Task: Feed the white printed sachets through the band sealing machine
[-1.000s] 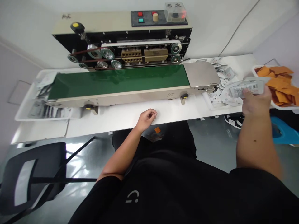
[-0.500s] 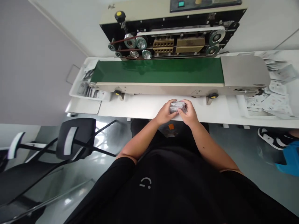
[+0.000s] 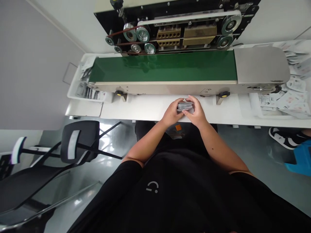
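A small stack of flat printed packets (image 3: 185, 106) sits between my two hands, over the white table in front of the sealing machine. My left hand (image 3: 172, 112) is wrapped round the stack's left side, thumb at the near edge. On the right side, my right hand (image 3: 197, 112) curves round the same stack, its thumb along the near edge. The packets' edges face me in several layers. Just beyond my hands runs the green conveyor belt (image 3: 165, 68) of the band sealer (image 3: 187, 32), with its pulleys and brass blocks.
At the left end of the belt, a white bin (image 3: 109, 97) holds packets. Another white bin (image 3: 255, 103) with loose printed packets stands at the right. A black chair (image 3: 80, 142) is at the left on the floor; a person's shoe (image 3: 282, 137) and a blue stool (image 3: 300, 158) show at the right.
The stack has tilted so that its layered edges show instead of the printed faces. My right fingers have opened a little round it. The view has shifted slightly downward.
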`<state>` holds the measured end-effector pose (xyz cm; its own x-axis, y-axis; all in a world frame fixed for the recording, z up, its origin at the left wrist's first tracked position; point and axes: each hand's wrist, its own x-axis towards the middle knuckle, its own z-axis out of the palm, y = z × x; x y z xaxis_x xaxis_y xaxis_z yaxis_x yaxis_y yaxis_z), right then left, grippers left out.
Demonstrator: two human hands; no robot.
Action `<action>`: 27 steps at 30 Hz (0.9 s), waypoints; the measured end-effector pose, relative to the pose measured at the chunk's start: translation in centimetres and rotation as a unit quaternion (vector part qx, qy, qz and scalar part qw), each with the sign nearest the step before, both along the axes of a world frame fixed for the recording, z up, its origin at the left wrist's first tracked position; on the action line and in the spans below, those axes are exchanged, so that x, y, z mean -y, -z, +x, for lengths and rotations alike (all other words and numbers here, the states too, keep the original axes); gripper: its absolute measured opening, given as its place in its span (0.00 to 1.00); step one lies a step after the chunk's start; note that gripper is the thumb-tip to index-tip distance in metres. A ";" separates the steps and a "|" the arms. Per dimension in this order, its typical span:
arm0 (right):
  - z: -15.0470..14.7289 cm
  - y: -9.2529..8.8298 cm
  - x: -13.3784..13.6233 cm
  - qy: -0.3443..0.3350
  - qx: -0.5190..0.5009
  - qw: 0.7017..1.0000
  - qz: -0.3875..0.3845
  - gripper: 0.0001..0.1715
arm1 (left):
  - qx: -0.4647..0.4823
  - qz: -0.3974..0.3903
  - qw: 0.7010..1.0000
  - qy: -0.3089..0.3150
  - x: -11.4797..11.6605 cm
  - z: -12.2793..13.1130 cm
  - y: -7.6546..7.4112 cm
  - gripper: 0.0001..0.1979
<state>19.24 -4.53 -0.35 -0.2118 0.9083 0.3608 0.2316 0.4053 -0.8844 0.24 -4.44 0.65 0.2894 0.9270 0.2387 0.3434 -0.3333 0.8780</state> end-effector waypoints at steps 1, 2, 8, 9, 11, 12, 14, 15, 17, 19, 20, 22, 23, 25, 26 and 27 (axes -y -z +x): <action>0.1 0.0 -0.1 0.012 0.012 1.000 -0.003 0.44 | -0.008 -0.003 1.000 -0.003 0.0 0.1 0.0 0.32; 0.1 0.0 -0.2 0.027 0.023 0.999 -0.003 0.42 | -0.014 -0.005 1.000 -0.006 -0.1 0.1 0.0 0.32; 0.3 0.0 0.2 0.101 0.057 0.993 -0.015 0.33 | -0.016 -0.024 0.999 -0.016 -0.3 0.1 0.2 0.31; 0.1 0.1 0.3 0.113 0.049 0.992 -0.027 0.32 | -0.011 -0.028 0.999 -0.019 -0.3 0.1 0.3 0.31; -0.1 0.3 0.3 0.127 0.021 0.991 -0.048 0.30 | 0.003 -0.031 0.999 -0.024 -0.3 0.1 0.3 0.31; -0.3 0.4 0.3 0.129 0.003 0.990 -0.053 0.29 | 0.012 -0.032 0.999 -0.027 -0.3 0.1 0.4 0.31; -0.5 0.6 0.3 0.133 -0.027 0.990 -0.045 0.27 | 0.027 -0.036 0.998 -0.037 -0.3 0.1 0.4 0.32; -0.6 0.7 0.2 0.138 -0.037 0.989 -0.039 0.26 | 0.034 -0.039 0.998 -0.044 -0.3 0.1 0.3 0.33; -0.6 0.9 0.1 0.150 -0.047 0.987 -0.044 0.23 | 0.047 -0.043 0.997 -0.054 -0.3 -0.1 0.3 0.36; -0.5 1.1 0.1 0.146 -0.056 0.984 -0.084 0.21 | 0.057 -0.045 0.996 -0.054 -0.2 -0.3 0.2 0.37; -0.4 1.1 0.1 0.136 -0.067 0.982 -0.109 0.20 | 0.060 -0.048 0.996 -0.051 -0.2 -0.4 0.2 0.38; -0.3 1.0 0.0 0.112 -0.098 0.978 -0.146 0.19 | 0.060 -0.057 0.996 -0.040 -0.2 -0.5 0.2 0.39; -0.2 0.9 -0.1 0.103 -0.116 0.976 -0.153 0.19 | 0.058 -0.061 0.996 -0.034 -0.2 -0.6 0.1 0.40; -0.2 0.5 -0.2 0.096 -0.149 0.973 -0.151 0.21 | 0.052 -0.064 0.996 -0.026 -0.1 -0.7 0.0 0.41; -0.2 0.3 -0.3 0.098 -0.168 0.969 -0.149 0.24 | 0.043 -0.067 0.997 -0.025 -0.1 -0.7 0.0 0.42; -0.1 0.1 -0.4 0.102 -0.191 0.964 -0.152 0.26 | 0.036 -0.070 0.997 -0.025 -0.1 -0.7 -0.1 0.43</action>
